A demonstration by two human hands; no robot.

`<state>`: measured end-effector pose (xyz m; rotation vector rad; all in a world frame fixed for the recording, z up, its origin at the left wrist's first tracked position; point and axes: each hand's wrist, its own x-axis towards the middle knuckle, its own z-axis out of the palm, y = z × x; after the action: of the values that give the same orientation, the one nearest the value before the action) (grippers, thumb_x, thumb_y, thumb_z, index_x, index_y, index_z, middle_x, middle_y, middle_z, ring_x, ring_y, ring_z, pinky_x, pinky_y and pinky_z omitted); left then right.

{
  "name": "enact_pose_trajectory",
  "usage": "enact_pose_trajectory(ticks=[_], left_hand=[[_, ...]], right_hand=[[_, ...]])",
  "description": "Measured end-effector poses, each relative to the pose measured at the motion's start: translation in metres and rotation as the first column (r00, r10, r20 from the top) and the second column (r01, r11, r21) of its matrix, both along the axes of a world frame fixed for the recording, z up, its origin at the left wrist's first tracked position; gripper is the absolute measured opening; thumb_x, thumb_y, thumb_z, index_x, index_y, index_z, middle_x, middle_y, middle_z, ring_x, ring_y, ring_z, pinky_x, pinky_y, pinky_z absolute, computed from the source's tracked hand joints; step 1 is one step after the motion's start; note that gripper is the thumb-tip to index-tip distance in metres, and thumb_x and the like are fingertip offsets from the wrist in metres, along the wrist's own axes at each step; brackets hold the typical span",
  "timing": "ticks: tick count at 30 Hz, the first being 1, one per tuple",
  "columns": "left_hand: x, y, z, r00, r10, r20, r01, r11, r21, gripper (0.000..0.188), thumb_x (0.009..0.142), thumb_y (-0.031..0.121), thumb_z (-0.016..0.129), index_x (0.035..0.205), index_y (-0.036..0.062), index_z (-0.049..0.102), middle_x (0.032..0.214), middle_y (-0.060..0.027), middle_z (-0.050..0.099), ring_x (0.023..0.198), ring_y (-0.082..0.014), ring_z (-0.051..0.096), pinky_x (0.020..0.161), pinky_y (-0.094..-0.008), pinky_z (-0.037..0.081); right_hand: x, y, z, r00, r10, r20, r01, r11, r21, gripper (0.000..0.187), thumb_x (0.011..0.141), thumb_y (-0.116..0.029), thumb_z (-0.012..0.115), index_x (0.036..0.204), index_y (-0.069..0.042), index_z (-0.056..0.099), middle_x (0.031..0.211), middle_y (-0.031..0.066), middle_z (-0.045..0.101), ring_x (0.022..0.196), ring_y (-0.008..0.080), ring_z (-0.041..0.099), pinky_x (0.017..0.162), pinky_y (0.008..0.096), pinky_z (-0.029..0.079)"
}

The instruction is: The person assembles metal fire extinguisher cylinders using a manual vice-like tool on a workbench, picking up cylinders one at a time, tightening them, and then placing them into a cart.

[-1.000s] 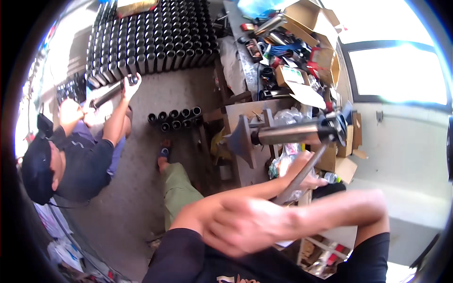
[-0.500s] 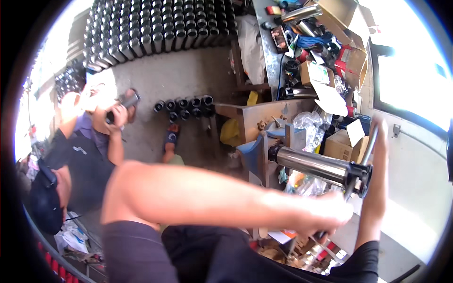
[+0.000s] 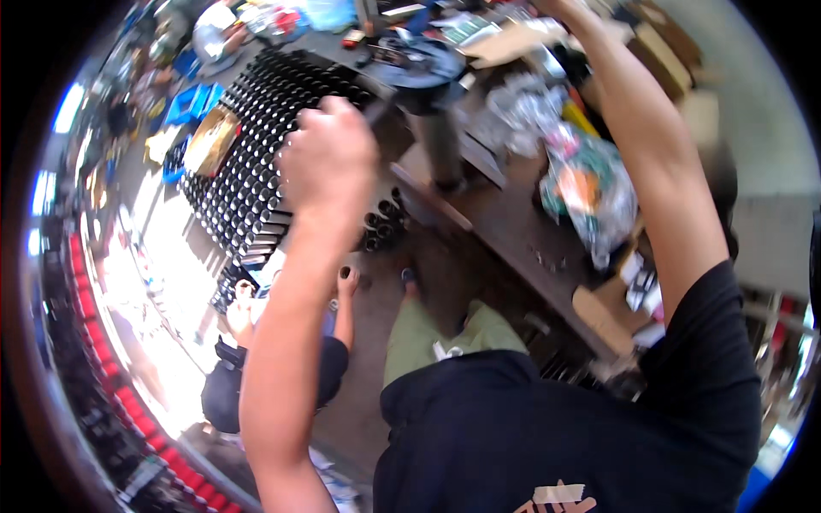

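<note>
On the dark-brown surface, a grey metal cylinder stands upright between flat brown plates, seemingly for steadiness; left of it, the left hand curls, blurred, grip unclear; the right hand's out of view.

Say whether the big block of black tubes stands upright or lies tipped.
Upright: the black tubes show round ends facing up in close rows, with sides below the rims at the near edge.

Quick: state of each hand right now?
Left hand: closed, fingers curled; blurred, so can't tell if it grips anything.
Right hand: beyond the upper edge of the picture, only the forearm shows; can't tell.
</note>
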<state>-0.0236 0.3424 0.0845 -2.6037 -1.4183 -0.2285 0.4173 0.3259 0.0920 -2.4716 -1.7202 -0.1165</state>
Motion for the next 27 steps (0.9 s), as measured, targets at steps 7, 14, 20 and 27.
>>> enact_pose_trajectory(ticks=[7,14,20,27], left_hand=[[-0.002,0.164,-0.034,0.699,-0.714,0.05,0.634,0.649,0.42,0.005,0.086,0.013,0.061,0.089,0.0092,0.059,0.088,-0.0116,0.065,0.071,-0.0375,0.066,0.059,-0.0448,0.053],[0.051,0.156,-0.041,0.701,-0.694,0.164,0.528,0.659,0.536,0.012,0.089,0.015,0.063,0.08,0.0061,0.064,0.076,-0.0126,0.065,0.074,-0.0339,0.064,0.063,-0.045,0.05],[0.096,0.183,-0.079,0.576,-0.72,0.386,0.309,0.629,0.713,0.016,0.084,0.012,0.068,0.07,0.0073,0.061,0.067,-0.0091,0.06,0.061,-0.0297,0.058,0.063,-0.0413,0.049],[0.083,0.191,-0.037,0.279,-0.948,0.151,0.518,0.282,0.807,0.033,0.091,0.0,0.058,0.063,0.0044,0.041,0.059,-0.0128,0.038,0.048,-0.0307,0.041,0.048,-0.043,0.034]], right_hand=[[-0.175,-0.237,0.002,0.929,-0.335,0.157,0.293,0.925,0.241,0.062,0.097,-0.064,0.046,0.084,-0.009,0.073,0.065,0.0114,0.066,0.06,0.0282,0.068,0.056,0.04,0.054],[-0.176,-0.28,0.033,0.998,-0.046,0.043,0.045,0.999,0.013,0.046,0.086,-0.052,0.07,0.075,-0.008,0.075,0.07,0.0099,0.07,0.069,0.0262,0.071,0.06,0.037,0.055],[-0.121,-0.25,0.035,0.496,-0.243,-0.833,-0.129,0.929,-0.348,0.053,0.09,-0.047,0.068,0.066,0.001,0.066,0.052,0.0084,0.051,0.05,0.0182,0.053,0.049,0.0366,0.042],[-0.187,-0.247,-0.017,0.363,-0.147,-0.92,-0.212,0.949,-0.235,0.035,0.08,-0.028,0.065,0.067,0.005,0.064,0.055,0.0142,0.059,0.051,0.0237,0.057,0.051,0.0422,0.047]])
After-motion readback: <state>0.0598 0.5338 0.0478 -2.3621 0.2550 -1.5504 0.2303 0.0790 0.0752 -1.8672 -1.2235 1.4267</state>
